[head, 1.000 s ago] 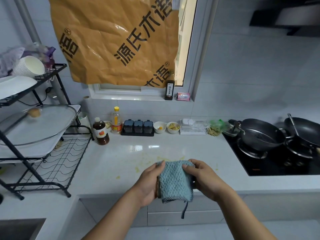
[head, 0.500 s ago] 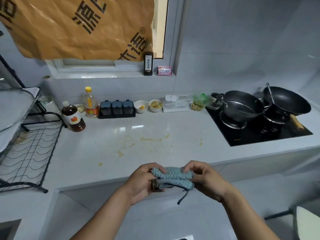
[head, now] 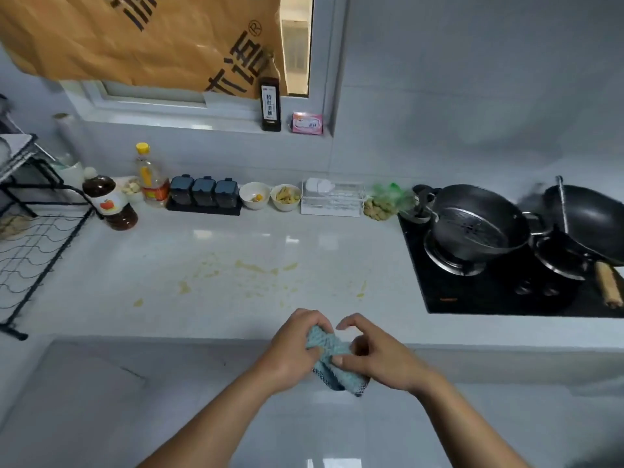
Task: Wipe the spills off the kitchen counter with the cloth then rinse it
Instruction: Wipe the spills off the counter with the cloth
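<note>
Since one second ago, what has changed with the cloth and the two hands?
The cloth, held flat between both hands earlier, has been folded and bunched into a wad. The left hand and the right hand have come closer together around it. The yellow spills on the counter stay unwiped.

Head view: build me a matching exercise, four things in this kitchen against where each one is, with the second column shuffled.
Things
1. cloth
2. yellow spills
3. pink packet
4. wok

Places
A. on the window sill
B. on the hob
C. held between left hand and right hand
D. on the counter

Pairs: 1-C, 2-D, 3-A, 4-B
</note>
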The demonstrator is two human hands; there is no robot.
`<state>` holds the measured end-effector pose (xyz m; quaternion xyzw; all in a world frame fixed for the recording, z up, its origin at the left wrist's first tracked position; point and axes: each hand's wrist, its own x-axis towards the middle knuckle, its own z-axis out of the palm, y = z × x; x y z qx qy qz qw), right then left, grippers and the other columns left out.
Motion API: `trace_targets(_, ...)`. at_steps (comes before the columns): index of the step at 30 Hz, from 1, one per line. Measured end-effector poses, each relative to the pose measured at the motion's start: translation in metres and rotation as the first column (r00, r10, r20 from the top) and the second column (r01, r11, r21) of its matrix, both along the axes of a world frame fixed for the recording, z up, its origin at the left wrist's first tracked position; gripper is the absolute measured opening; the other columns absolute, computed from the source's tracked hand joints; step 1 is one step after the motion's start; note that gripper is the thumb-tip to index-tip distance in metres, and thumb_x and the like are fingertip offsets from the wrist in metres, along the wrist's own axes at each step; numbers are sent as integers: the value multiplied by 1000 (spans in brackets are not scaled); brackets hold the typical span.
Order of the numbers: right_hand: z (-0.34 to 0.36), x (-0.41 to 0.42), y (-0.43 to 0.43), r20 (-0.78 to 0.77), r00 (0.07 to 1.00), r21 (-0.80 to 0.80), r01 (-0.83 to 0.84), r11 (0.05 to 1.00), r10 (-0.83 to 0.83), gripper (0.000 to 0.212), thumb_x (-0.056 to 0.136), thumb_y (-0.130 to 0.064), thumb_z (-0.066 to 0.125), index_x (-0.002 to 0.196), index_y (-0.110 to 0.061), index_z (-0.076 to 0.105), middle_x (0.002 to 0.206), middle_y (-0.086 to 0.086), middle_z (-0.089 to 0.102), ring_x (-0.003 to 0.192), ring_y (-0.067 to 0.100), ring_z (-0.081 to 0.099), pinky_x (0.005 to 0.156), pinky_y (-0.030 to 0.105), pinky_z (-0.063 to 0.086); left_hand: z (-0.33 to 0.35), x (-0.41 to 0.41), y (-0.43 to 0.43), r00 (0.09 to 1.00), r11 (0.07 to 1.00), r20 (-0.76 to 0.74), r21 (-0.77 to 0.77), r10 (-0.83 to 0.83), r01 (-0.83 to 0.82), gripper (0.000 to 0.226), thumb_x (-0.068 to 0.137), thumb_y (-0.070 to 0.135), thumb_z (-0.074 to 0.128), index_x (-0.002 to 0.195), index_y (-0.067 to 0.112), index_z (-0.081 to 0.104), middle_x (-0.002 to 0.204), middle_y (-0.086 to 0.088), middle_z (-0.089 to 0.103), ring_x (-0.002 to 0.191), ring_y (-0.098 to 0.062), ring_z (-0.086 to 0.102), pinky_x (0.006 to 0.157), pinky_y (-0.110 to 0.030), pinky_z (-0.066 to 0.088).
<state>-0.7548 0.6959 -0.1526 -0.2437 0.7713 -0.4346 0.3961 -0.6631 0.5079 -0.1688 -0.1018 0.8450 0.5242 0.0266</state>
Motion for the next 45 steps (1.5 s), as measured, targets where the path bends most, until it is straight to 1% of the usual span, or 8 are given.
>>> trace_targets(7, -14, -74, 24, -196, 956, 173, -186, 967, 219, 15, 81, -32, 70, 86, -24, 59, 95, -5, 61, 82, 17, 61, 80, 42, 54, -29, -42, 42, 976, 971, 56, 105, 212, -217, 50, 84, 6, 74, 103, 45, 49, 105, 11, 56, 87, -4, 61, 75, -15, 49)
trace_targets(11, -25, -102, 26, -172, 973, 115, -139, 984, 157, 13, 79, -22, 64, 89, -25, 55, 85, 1, 62, 71, 25, 57, 70, 47, 52, -43, -81, 46, 967, 956, 34, 145, 254, -256, 48, 80, 5, 75, 94, 44, 52, 96, 10, 61, 90, -11, 64, 77, -21, 52)
trace_targets(16, -37, -150, 20, -128, 983, 146, -116, 982, 135, 34, 85, -15, 55, 111, -38, 54, 74, -6, 62, 60, 11, 51, 57, 31, 47, -71, -144, 48, 948, 925, 37, 210, 315, -315, 37, 77, 5, 77, 89, 35, 58, 89, 9, 66, 83, -10, 65, 79, -31, 53)
trace_targets(21, -44, -209, 20, -97, 992, 163, -68, 984, 84, 11, 95, -31, 57, 106, -33, 58, 79, 3, 68, 56, 14, 56, 48, 30, 45, -87, -206, 61, 942, 911, 20, 248, 335, -329, 33, 77, 5, 74, 87, 32, 59, 81, 14, 66, 76, -4, 61, 74, -26, 51)
trace_targets(27, -72, -290, 24, -281, 958, 249, 18, 968, 54, 11, 98, -23, 53, 101, -33, 54, 82, -6, 67, 71, 11, 63, 63, 29, 52, -96, -239, 48, 931, 918, 23, 154, 365, -364, 20, 85, 16, 76, 89, 31, 63, 90, 11, 70, 81, 1, 65, 78, -17, 51)
trace_targets(32, -132, -401, -7, -543, 827, 401, 102, 910, 147, 19, 97, -19, 51, 115, -14, 54, 108, 14, 59, 98, 34, 59, 84, 39, 49, -124, -224, 35, 797, 804, 108, -65, 595, -591, 6, 93, 23, 68, 90, 22, 63, 86, 9, 66, 74, -4, 62, 71, -22, 50)
trace_targets(39, -215, -473, -39, -805, 566, 369, 246, 896, 177, 43, 83, -22, 67, 119, -4, 52, 121, 32, 51, 109, 50, 48, 86, 56, 43, -174, -150, 87, 265, 374, 335, -322, 904, -870, 22, 96, 39, 60, 77, 28, 57, 70, 8, 64, 65, -9, 61, 62, -32, 52)
trace_targets(45, -247, -456, -15, -846, 454, 329, 32, 944, 280, 33, 76, -9, 63, 109, -4, 58, 105, 29, 57, 88, 46, 54, 67, 49, 47, -206, -137, 119, 184, 407, 491, -397, 851, -823, 46, 96, 65, 44, 75, 25, 53, 69, 6, 62, 66, -10, 59, 57, -29, 41)
